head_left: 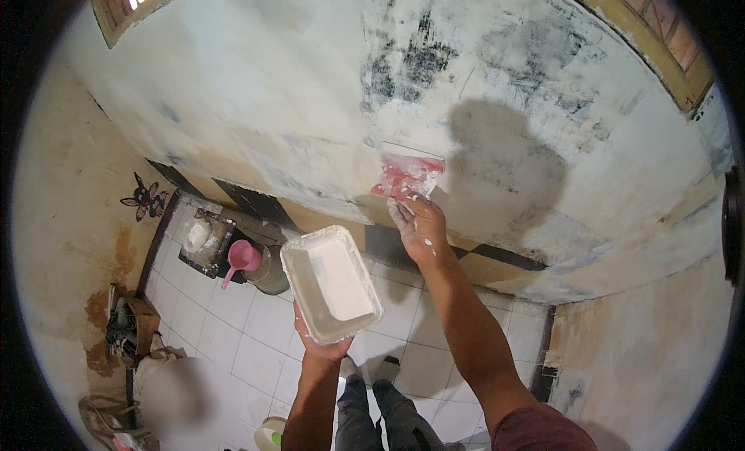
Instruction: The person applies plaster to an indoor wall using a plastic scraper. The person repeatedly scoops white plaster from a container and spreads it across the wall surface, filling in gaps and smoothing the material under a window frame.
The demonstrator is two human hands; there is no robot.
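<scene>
My left hand supports the tub, probably keeping it steady, while my right hand pinches the red spreader.

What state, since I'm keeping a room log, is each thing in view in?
Facing wall: patchily pale, with dark areas
White plastic tub: uncovered, holding white paste
Red putty scraper: smeared white; wall contact unclear
Left hand: gripping the tub
Right hand: gripping the scraper
Pink dipper: unheld
Brown box: open-topped, dark items inside
</scene>
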